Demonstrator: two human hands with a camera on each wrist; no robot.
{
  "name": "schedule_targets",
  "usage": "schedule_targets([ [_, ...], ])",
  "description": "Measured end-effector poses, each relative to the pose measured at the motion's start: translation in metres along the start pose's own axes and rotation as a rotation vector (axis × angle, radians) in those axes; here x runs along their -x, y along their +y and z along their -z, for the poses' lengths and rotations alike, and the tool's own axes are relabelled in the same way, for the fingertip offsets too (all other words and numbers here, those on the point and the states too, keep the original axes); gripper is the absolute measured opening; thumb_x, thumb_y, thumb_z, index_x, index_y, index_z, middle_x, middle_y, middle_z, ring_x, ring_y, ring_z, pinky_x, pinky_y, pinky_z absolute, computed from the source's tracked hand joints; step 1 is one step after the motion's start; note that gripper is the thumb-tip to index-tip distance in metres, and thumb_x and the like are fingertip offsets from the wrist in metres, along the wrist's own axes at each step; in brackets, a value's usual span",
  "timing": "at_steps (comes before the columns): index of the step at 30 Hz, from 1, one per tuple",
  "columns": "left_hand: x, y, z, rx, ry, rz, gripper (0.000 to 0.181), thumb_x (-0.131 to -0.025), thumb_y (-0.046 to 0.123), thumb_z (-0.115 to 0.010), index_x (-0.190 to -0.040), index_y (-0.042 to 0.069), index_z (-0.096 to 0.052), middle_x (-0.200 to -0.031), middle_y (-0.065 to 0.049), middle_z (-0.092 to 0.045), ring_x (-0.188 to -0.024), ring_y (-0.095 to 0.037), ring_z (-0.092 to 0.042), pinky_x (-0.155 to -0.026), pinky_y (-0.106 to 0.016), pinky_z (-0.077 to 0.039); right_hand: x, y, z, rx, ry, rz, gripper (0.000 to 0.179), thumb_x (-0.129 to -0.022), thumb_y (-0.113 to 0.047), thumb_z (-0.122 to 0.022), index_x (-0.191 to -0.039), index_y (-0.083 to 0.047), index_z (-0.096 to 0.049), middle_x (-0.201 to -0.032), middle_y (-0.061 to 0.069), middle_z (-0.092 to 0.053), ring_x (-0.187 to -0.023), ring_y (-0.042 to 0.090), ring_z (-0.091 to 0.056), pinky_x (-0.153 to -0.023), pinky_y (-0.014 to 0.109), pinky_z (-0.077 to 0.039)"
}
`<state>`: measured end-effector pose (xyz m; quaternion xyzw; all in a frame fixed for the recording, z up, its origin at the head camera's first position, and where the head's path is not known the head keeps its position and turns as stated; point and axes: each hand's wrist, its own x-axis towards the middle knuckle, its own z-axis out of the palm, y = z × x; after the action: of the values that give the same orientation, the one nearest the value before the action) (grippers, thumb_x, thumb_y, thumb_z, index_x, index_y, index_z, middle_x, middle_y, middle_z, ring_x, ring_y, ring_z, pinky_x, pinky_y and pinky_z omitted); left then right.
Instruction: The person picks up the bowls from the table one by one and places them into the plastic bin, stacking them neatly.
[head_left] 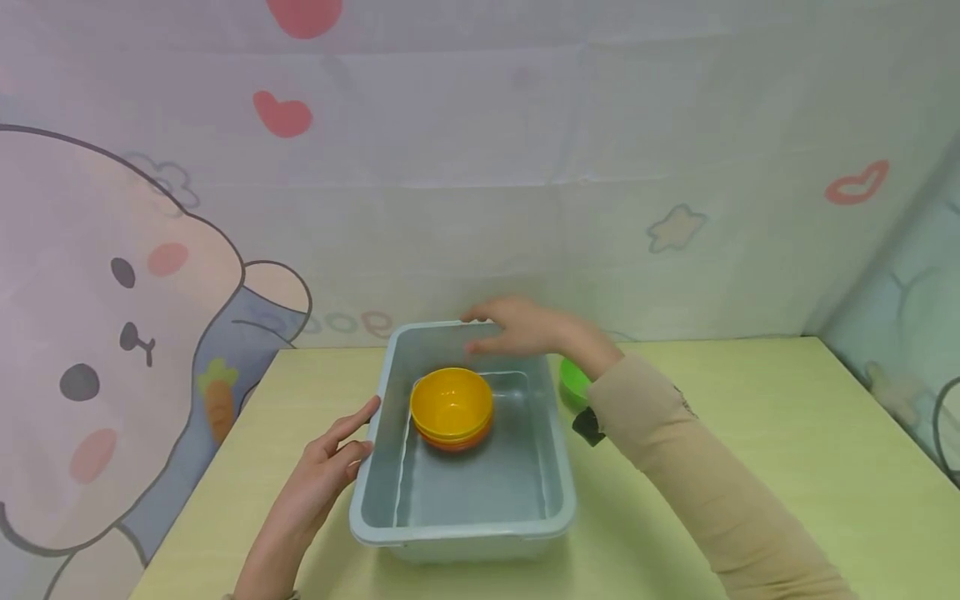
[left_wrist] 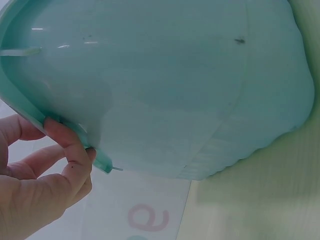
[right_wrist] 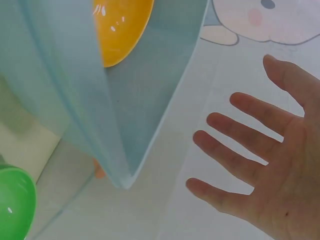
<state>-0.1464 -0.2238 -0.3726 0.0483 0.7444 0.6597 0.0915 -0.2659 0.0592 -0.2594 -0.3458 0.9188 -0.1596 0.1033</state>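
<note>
A pale blue-grey plastic tub [head_left: 465,533] stands on the yellow-green table. Inside it, a yellow bowl [head_left: 452,404] is stacked on an orange bowl [head_left: 459,444]. My left hand [head_left: 337,446] lies against the tub's left rim with fingers nearly straight; in the left wrist view my left hand [left_wrist: 45,185] has a fingertip on the edge of the tub [left_wrist: 175,85]. My right hand [head_left: 517,327] hovers over the far rim, holding nothing. The right wrist view shows my right hand [right_wrist: 270,160] with fingers spread, beside the tub [right_wrist: 75,100] and yellow bowl [right_wrist: 120,25].
A green bowl [head_left: 573,382] sits on the table just right of the tub, partly hidden by my right wrist, and appears as green bowl [right_wrist: 15,205] in the right wrist view. A cartoon-printed backdrop [head_left: 480,208] walls off the table's far and side edges.
</note>
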Motion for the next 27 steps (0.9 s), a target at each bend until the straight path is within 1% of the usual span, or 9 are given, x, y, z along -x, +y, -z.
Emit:
schedule_targets([
  [7, 0.0, -0.001, 0.001, 0.007, 0.004, -0.006, 0.057, -0.096, 0.01, -0.05, -0.15, 0.019, -0.035, -0.147, -0.004, -0.033, -0.092, -0.007, -0.062, -0.089, -0.02, -0.049, 0.011, 0.015, -0.003, -0.038, 0.126, 0.032, 0.051, -0.096, -0.034, -0.055, -0.139, -0.007, -0.051, -0.143, 0.011, -0.05, -0.134, 0.03, -0.043, -0.112, 0.045, -0.034],
  [10, 0.0, -0.001, 0.001, 0.009, 0.0, -0.009, 0.057, -0.096, 0.011, -0.05, -0.151, 0.019, -0.034, -0.147, -0.005, -0.033, -0.091, -0.007, -0.062, -0.089, -0.02, -0.049, 0.016, 0.021, -0.004, -0.057, 0.166, 0.032, 0.049, -0.097, -0.034, -0.054, -0.138, -0.007, -0.052, -0.142, 0.01, -0.051, -0.134, 0.029, -0.044, -0.113, 0.045, -0.033],
  [16, 0.0, -0.002, -0.001, 0.001, -0.008, -0.009, 0.058, -0.097, 0.011, -0.051, -0.151, 0.018, -0.033, -0.148, -0.004, -0.032, -0.09, -0.007, -0.063, -0.087, -0.021, -0.05, 0.029, 0.033, -0.009, -0.048, 0.24, 0.04, 0.044, -0.097, -0.031, -0.053, -0.135, -0.008, -0.056, -0.139, 0.009, -0.054, -0.132, 0.029, -0.045, -0.112, 0.047, -0.033],
  [21, 0.002, -0.002, 0.002, -0.021, 0.003, -0.022, 0.057, -0.097, 0.011, -0.05, -0.151, 0.017, -0.033, -0.148, -0.004, -0.031, -0.093, -0.007, -0.063, -0.086, -0.02, -0.05, 0.036, 0.042, -0.015, -0.07, 0.279, -0.003, 0.042, -0.097, -0.031, -0.053, -0.133, -0.011, -0.058, -0.139, 0.007, -0.054, -0.132, 0.03, -0.045, -0.112, 0.048, -0.033],
  [27, -0.001, -0.002, -0.001, -0.017, -0.006, -0.031, 0.057, -0.098, 0.011, -0.05, -0.151, 0.016, -0.032, -0.144, -0.001, -0.034, -0.093, -0.007, -0.063, -0.085, -0.02, -0.051, 0.044, 0.057, -0.021, -0.081, 0.302, -0.067, 0.043, -0.097, -0.033, -0.054, -0.132, -0.009, -0.058, -0.136, 0.009, -0.055, -0.13, 0.03, -0.047, -0.111, 0.048, -0.034],
])
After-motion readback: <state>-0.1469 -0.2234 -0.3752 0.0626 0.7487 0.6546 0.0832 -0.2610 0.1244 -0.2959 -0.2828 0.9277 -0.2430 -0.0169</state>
